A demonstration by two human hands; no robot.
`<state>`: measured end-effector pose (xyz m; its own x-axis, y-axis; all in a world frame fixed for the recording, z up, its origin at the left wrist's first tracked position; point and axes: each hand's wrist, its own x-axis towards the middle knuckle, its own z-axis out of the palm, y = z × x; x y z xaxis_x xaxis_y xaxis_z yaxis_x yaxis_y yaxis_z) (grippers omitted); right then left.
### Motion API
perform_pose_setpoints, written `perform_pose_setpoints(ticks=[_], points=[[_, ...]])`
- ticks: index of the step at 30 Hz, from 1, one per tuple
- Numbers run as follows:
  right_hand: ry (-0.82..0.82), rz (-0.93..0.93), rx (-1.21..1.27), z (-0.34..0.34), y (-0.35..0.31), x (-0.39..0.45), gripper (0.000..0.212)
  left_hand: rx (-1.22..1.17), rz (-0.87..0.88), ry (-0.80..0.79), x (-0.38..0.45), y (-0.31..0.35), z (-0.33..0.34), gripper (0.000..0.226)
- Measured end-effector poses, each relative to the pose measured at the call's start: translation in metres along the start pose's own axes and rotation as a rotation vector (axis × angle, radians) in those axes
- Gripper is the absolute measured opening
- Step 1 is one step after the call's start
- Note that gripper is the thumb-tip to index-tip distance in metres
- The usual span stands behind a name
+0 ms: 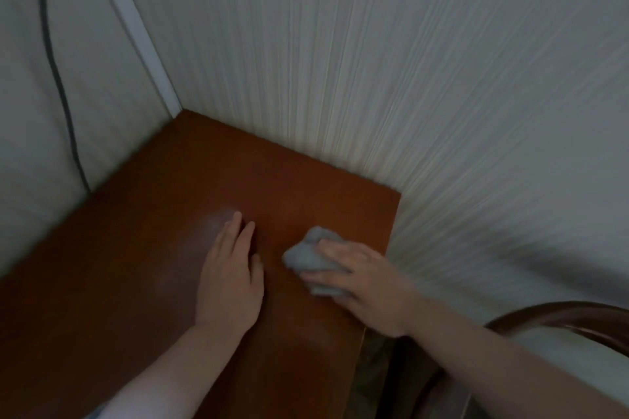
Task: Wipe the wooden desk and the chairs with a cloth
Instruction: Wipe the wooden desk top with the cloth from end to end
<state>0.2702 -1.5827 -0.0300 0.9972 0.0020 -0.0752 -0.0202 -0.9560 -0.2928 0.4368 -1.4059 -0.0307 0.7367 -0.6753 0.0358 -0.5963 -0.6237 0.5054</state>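
Your right hand grips the bunched grey cloth on the desk, lower centre-right of the frame. Your left hand lies flat and open beside it. A chair shows lower right.

Wooden desk: crumpled grey cloth, flat left hand.

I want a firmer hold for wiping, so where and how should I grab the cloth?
Grip the cloth from above, over its bunched middle: it lies crumpled on the desk, so its raised folds fill a palm. The right hand already covers its right side.
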Motion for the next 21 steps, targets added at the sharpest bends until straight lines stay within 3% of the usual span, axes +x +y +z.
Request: perform_pose_setpoints(ticks=[3,6,7,8,11,12,13,16,18,21], points=[[0.144,0.303,0.011,-0.012,0.038,0.037,0.046,0.196,-0.033,-0.015,0.008,-0.038,-0.022,0.05],[0.367,0.815,0.049,-0.002,-0.003,0.104,0.052,0.282,-0.168,0.056,0.018,-0.065,-0.034,0.051],[0.442,0.878,0.067,0.005,-0.026,0.122,0.052,0.277,-0.212,0.068,0.02,-0.07,-0.034,0.052],[0.486,0.835,0.071,0.013,-0.05,0.131,0.052,0.263,-0.247,0.078,0.022,-0.073,-0.034,0.052],[0.291,0.334,-0.022,0.029,-0.081,0.101,0.05,0.244,-0.258,0.107,0.023,-0.075,-0.03,0.053],[0.273,0.278,-0.024,0.028,-0.07,0.082,0.049,0.246,-0.256,0.109,0.022,-0.074,-0.03,0.053],[0.304,0.329,-0.025,0.026,-0.055,0.064,0.048,0.249,-0.261,0.11,0.021,-0.074,-0.029,0.052],[0.514,0.836,-0.001,0.016,-0.018,0.038,0.046,0.264,-0.258,0.122,0.021,-0.075,-0.028,0.051],[0.539,1.099,0.081,0.004,-0.009,0.057,0.047,0.268,-0.254,0.117,0.021,-0.074,-0.028,0.051],[0.487,1.219,0.187,-0.011,-0.023,0.106,0.053,0.266,-0.258,0.123,0.021,-0.073,-0.029,0.051]])
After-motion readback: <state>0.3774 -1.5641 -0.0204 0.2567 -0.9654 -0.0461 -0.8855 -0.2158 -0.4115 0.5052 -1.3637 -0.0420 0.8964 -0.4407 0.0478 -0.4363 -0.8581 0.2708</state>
